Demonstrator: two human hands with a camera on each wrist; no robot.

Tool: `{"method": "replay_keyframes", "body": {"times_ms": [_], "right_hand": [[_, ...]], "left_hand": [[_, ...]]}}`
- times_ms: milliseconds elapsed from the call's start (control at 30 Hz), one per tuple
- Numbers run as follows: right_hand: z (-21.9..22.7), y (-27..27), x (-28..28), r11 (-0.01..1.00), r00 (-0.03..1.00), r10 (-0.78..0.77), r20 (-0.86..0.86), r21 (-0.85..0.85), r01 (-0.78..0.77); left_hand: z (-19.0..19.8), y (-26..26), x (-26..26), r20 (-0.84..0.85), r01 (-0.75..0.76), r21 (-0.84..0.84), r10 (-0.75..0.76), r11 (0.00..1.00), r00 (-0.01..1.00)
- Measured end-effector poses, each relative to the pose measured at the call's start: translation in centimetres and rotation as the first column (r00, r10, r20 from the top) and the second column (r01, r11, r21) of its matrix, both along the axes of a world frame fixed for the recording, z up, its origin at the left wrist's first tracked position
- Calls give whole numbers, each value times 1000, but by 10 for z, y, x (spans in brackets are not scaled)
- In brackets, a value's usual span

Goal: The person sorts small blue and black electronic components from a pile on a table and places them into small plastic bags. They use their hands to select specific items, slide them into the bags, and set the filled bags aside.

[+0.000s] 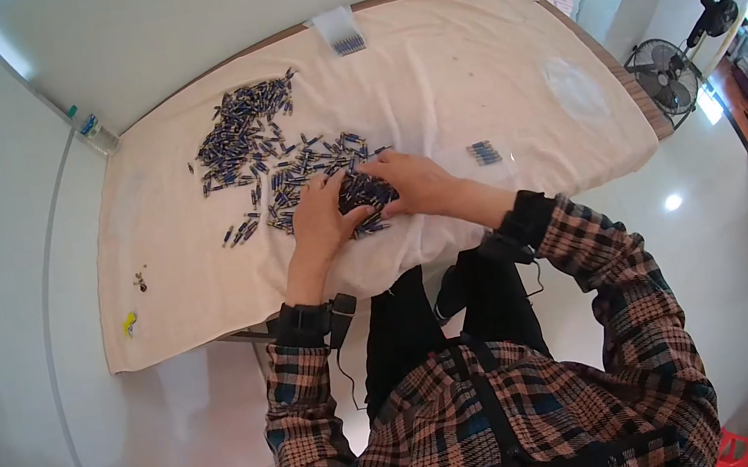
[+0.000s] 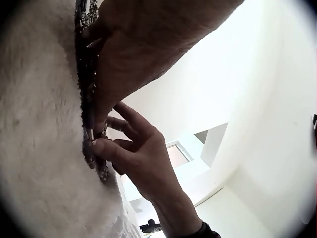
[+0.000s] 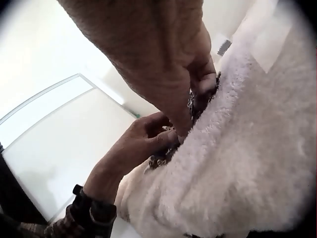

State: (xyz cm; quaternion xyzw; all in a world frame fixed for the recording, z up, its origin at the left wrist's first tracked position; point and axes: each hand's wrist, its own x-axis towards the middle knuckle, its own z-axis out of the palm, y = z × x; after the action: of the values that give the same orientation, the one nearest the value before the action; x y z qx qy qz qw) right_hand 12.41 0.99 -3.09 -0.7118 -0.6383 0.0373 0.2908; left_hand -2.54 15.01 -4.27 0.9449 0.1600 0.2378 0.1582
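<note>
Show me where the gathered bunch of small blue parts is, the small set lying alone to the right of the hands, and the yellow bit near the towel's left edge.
gathered bunch [image 1: 365, 191], head view, dark middle between the hands.
small set [image 1: 483, 152], head view, its centre.
yellow bit [image 1: 129, 324], head view, its middle.

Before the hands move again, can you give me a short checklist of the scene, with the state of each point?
1. Left hand on the gathered heap: ok.
2. Right hand on the same heap: ok.
3. Heap fully enclosed: not ok, pieces stick out near the cloth.
4. Loose pile kept apart from the heap: not ok, scattered pieces reach it.
5. Small group at the right untouched: ok.
6. Exact grip of the fingers: cannot tell.
</note>
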Motion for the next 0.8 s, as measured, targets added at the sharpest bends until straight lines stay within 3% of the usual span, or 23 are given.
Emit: {"method": "replay_keyframes", "body": {"times_ms": [200, 300, 367, 467, 633, 667, 733, 800], "right_hand": [[-12, 47, 25, 992, 995, 103, 16, 66, -104], [-13, 56, 27, 995, 998, 60, 27, 84, -62], [-12, 57, 25, 995, 999, 32, 26, 98, -35], [-14, 49, 21, 993, 997, 68, -20, -93, -70], [-20, 26, 12, 999, 1000, 5, 21, 52, -6], [-19, 20, 12, 999, 983, -36, -180, 13, 39], [-13, 7, 9, 990, 824, -137, -550, -84, 109], [-21, 1, 9, 989, 756, -120, -644, -14, 145]], "left_hand": [[-8, 18, 7, -9, -39, -129, 39, 991, 999], [-16, 24, 12, 185, -31, -117, 53, 993, 981], [-16, 29, 13, 163, -36, -150, 60, 988, 985], [-17, 29, 14, 115, -47, -219, 74, 975, 991], [-13, 18, 17, 202, 27, -174, 9, 984, 979], [-11, 15, 17, 202, 38, -169, -3, 985, 979], [-9, 9, 19, 196, 60, -160, -28, 985, 980], [-5, 4, 27, 164, 101, -316, -50, 944, 985]]}}
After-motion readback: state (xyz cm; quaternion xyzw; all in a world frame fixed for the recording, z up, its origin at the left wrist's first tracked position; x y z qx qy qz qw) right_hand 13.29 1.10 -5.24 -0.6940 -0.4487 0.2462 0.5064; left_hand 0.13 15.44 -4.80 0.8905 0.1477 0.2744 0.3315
